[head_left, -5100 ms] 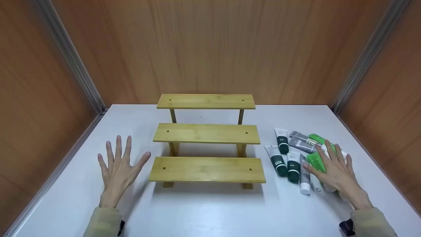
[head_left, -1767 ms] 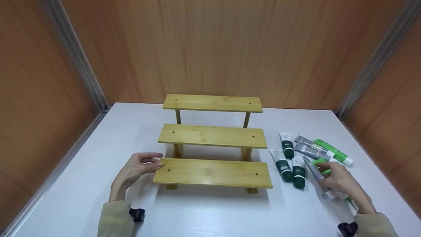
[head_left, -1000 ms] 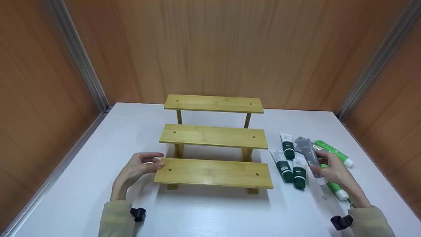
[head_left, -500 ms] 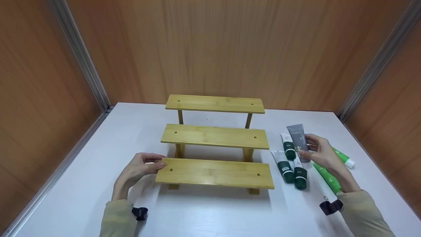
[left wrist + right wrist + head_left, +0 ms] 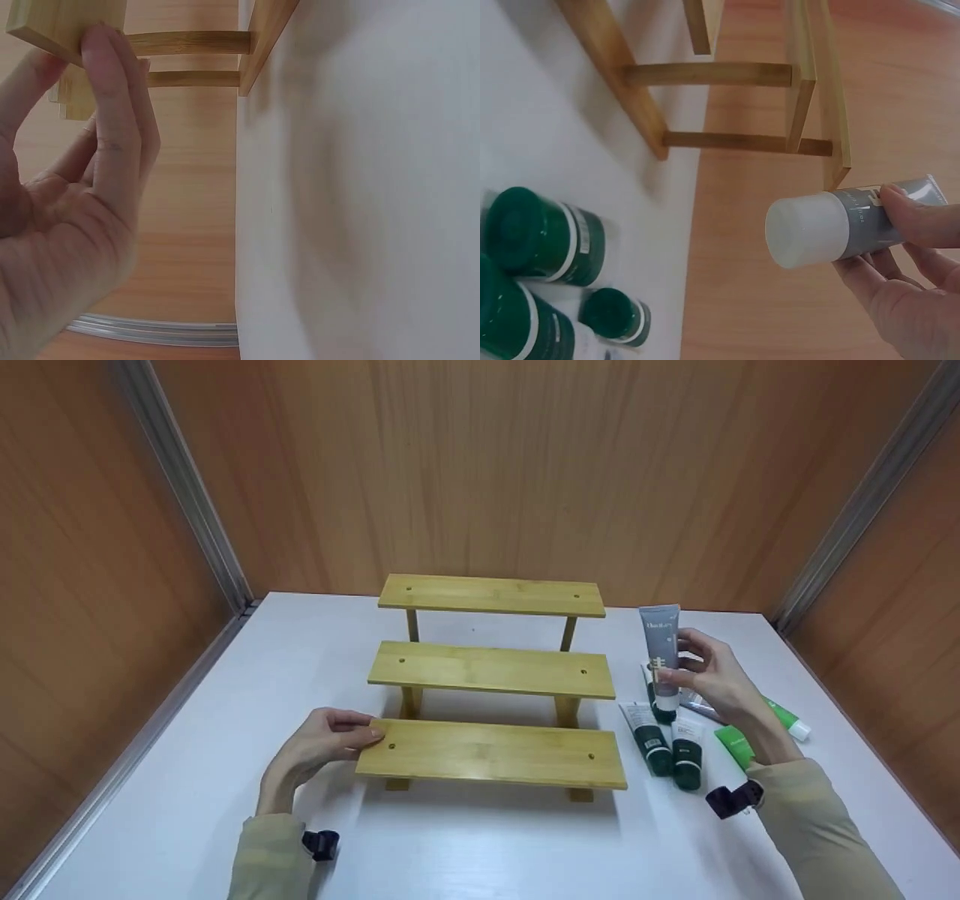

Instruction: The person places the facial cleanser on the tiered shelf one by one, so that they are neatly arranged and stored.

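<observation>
A three-tier bamboo shelf stands mid-table in the head view. At its lowest board's left end, my left hand pinches the edge between thumb and fingers; the left wrist view shows the board's corner in that pinch. My right hand holds a grey squeeze tube raised off the table, right of the shelf, with its white cap pointing down. Below it lie several white tubes with dark green caps, one partly hidden behind the held tube.
Green tubes and another grey tube lie on the white table around the right forearm, partly covered by it. Wooden panels wall in the back and sides, with metal corner posts.
Both hands were spread open at first. The left came to the bottom board's edge and stayed there. The right picked the grey tube from the pile, lifted it and turned it upright.
</observation>
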The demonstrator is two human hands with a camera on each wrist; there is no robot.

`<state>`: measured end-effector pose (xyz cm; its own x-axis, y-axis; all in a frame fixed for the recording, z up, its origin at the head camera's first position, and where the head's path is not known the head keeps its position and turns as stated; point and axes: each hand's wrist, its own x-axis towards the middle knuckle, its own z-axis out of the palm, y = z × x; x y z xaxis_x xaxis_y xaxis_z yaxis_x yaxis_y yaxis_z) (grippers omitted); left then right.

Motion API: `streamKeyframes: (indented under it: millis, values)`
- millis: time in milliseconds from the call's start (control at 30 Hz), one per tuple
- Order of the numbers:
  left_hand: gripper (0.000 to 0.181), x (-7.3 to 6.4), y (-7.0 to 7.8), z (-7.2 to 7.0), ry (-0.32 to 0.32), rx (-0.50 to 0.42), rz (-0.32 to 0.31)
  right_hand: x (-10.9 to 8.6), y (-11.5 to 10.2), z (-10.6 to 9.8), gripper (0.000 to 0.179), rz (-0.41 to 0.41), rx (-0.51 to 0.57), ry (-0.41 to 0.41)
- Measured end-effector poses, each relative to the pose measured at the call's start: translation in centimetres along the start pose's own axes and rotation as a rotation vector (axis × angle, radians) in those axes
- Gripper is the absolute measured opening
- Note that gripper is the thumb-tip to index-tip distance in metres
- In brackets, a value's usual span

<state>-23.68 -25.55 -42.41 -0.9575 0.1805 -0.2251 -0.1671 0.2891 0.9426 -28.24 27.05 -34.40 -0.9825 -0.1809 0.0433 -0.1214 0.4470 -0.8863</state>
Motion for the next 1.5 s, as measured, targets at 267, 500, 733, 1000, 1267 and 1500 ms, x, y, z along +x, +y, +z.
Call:
streamKeyframes:
  millis: [267, 500, 733, 1000, 1267, 1500]
  values:
    - [0.062, 0.0, 0.1, 0.3, 0.033, 0.028, -0.052, 1.5, -2.2, 1.1, 0.077, -0.025, 0.038, 0.032]
    - [0.064, 0.0, 0.2, 0.4, 0.035, 0.028, -0.069, 3.0, -3.9, 2.3, 0.072, -0.087, 0.105, 0.045]
    - [0.066, -0.1, 0.1, 0.3, 0.006, -0.011, -0.051, 4.7, -5.7, 4.0, 0.065, -0.146, 0.168, 0.039]
    - [0.064, -0.1, 0.0, 0.3, 0.034, 0.034, -0.068, 6.9, -7.5, 6.4, 0.058, -0.237, 0.205, 0.055]
    - [0.064, -0.2, 0.1, 0.5, 0.043, 0.049, -0.074, 9.2, -9.3, 9.1, 0.054, -0.281, 0.244, 0.069]
    - [0.064, -0.5, 0.0, 0.6, 0.059, 0.061, -0.086, 11.3, -10.2, 11.7, 0.050, -0.319, 0.278, 0.117]
